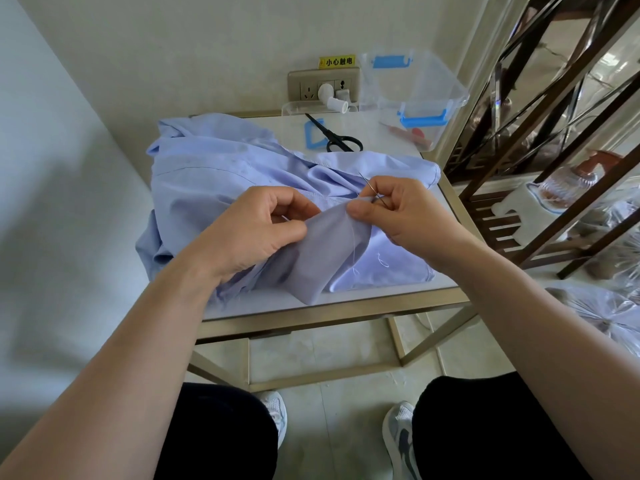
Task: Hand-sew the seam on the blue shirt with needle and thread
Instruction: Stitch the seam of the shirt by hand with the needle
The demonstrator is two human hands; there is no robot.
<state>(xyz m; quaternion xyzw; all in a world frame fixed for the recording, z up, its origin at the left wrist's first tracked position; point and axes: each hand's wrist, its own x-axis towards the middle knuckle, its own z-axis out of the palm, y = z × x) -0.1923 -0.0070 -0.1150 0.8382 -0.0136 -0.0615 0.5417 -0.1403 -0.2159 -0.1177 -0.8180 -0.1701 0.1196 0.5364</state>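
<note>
A light blue shirt lies crumpled over a small white table. My left hand pinches a raised fold of the shirt's fabric at its edge. My right hand pinches a thin steel needle between thumb and fingers, right at the same fold's upper edge. The needle slants up and to the left above the cloth. A fine white thread hangs down from the fold across the fabric. The two hands sit close together with the fold stretched between them.
Black scissors and a blue plastic frame lie behind the shirt. A clear plastic box with blue clips stands at the back right, a white thread spool near the wall socket. A dark shelf frame stands to the right.
</note>
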